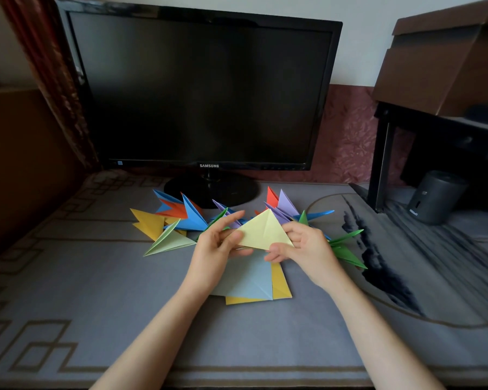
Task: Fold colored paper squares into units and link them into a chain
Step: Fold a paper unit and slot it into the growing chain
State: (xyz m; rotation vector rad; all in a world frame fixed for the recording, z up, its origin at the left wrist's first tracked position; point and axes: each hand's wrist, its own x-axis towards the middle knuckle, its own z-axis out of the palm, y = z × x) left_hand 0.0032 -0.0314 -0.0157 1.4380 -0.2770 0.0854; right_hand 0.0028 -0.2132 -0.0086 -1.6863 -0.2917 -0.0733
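Note:
A pale yellow paper, folded into a triangle, is held above the desk between both hands. My left hand pinches its left corner with thumb and fingers. My right hand pinches its lower right edge. Under the hands lie flat paper squares: a light blue one on top of a yellow one. Behind the hands a row of several folded pointed units in blue, orange, yellow, light green, purple and green stretches across the desk.
A black monitor on a round stand stands close behind the units. A grey patterned mat covers the desk. A dark cylinder sits at the right under a black shelf with a cardboard box.

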